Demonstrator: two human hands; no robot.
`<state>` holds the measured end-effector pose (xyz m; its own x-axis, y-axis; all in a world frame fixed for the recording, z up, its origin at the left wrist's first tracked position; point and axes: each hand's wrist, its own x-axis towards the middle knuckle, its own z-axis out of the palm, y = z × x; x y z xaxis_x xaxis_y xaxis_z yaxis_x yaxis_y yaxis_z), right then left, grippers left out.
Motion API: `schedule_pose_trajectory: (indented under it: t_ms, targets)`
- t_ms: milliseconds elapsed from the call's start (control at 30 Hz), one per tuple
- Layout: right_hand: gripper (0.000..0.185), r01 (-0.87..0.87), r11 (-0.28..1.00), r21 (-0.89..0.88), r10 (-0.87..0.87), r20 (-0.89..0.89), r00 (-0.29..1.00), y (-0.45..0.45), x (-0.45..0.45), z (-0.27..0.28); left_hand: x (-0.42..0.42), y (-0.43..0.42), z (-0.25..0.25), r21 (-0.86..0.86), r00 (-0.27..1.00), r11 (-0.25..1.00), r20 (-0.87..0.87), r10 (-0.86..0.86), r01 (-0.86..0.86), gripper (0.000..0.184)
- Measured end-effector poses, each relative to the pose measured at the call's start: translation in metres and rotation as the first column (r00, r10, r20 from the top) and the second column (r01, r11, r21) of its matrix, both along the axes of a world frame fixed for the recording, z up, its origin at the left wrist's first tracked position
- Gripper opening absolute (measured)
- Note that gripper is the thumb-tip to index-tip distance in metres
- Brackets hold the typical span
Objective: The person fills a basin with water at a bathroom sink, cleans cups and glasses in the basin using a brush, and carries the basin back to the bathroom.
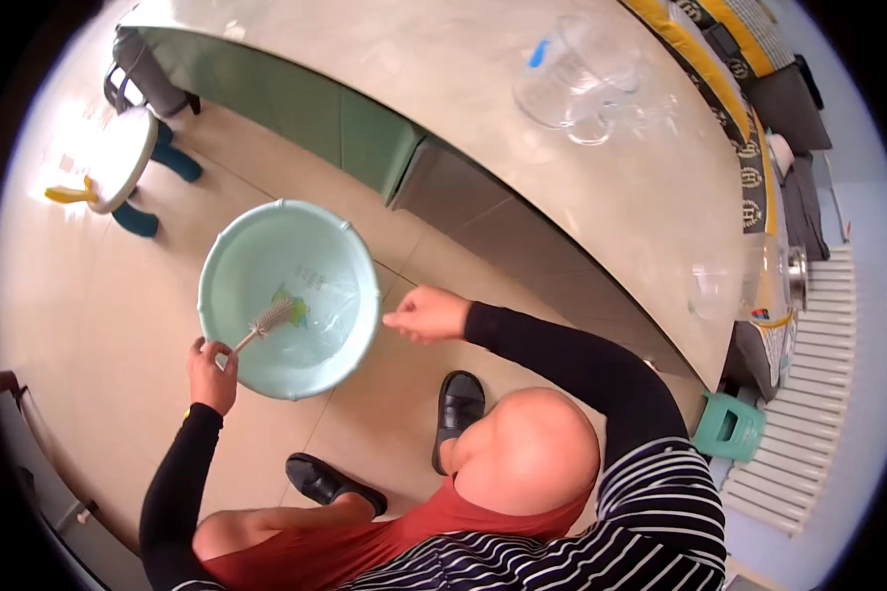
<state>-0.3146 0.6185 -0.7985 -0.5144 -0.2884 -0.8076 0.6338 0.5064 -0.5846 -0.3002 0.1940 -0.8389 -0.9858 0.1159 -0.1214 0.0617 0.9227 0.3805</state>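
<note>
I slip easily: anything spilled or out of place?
Nothing clearly stands out. The basin looks upright, the left hand holding a brush over it. Shiny patches beside the clear container could be glare or water; I can't tell.

counts shown: one basin (237, 271); one brush (271, 317); one left hand (213, 377); one right hand (434, 315); two black shoes (460, 406); one round-topped stool (126, 158); one green stool (743, 448); one bench (453, 84); clear glassware (567, 84), too indistinct to count.

Brush (273, 317) over basin (237, 266); stool (126, 167) behind basin, to left; jug (574, 84) on counter (601, 197), right.
</note>
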Motion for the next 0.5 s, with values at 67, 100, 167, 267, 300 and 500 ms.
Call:
schedule_pose_trajectory:
  t_ms: [67,100,167,267,300,500]
  targets:
    - [0.038,0.199,0.953,-0.227,-0.190,0.062,0.980,0.013,0.009,0.102,-0.011,0.011,0.027,-0.072,0.994,0.997,0.103,-0.022,0.030,0.013]
    - [0.033,0.203,0.938,-0.282,-0.226,-0.051,0.973,0.021,0.015,0.150,-0.015,0.015,0.037,-0.102,0.983,0.994,0.185,-0.019,0.039,0.012]
    - [0.022,0.209,0.929,-0.306,-0.302,-0.299,0.905,0.051,0.030,0.221,-0.017,0.024,0.042,-0.200,0.946,0.972,0.321,-0.051,0.121,0.011]
    - [0.017,0.471,0.755,-0.456,-0.644,-0.650,0.403,0.102,0.030,0.249,-0.025,0.028,0.033,-0.375,0.918,0.887,0.379,-0.118,0.269,0.015]
    - [0.025,0.605,0.737,-0.301,-0.544,-0.795,0.267,0.119,0.016,0.257,-0.029,0.024,0.028,-0.307,0.886,0.890,0.423,-0.191,0.338,0.020]
    - [0.073,0.633,0.754,-0.177,-0.360,-0.917,0.172,0.202,-0.063,0.223,-0.041,0.051,0.048,0.221,0.758,0.945,0.566,-0.325,0.240,0.014]
